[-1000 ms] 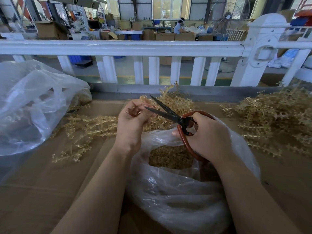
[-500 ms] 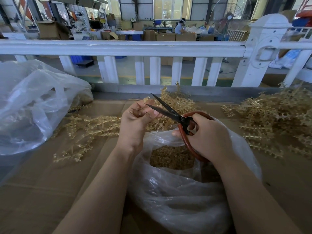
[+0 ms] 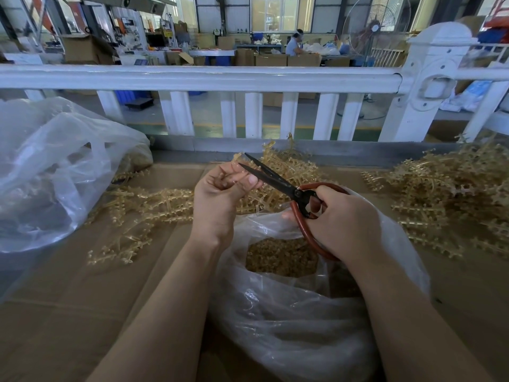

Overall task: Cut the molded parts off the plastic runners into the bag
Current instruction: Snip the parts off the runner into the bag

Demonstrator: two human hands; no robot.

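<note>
Barely anything has shifted since a second ago: your left hand [image 3: 224,190] has crept slightly up the frame, and the scissors [image 3: 278,181] still gape, blade tips at your fingertips. That hand's grip is closed round a short amber runner piece [image 3: 234,176], translucent and studded with small parts, held at frame centre above the clear bag [image 3: 303,321]. Cut parts [image 3: 281,256] show as a brown heap in the bag's mouth. Your right hand [image 3: 345,220] grips the red scissor loops, wrist angled inward. More runners [image 3: 451,194] lie piled on the cardboard worktop [image 3: 71,312] at right.
</note>
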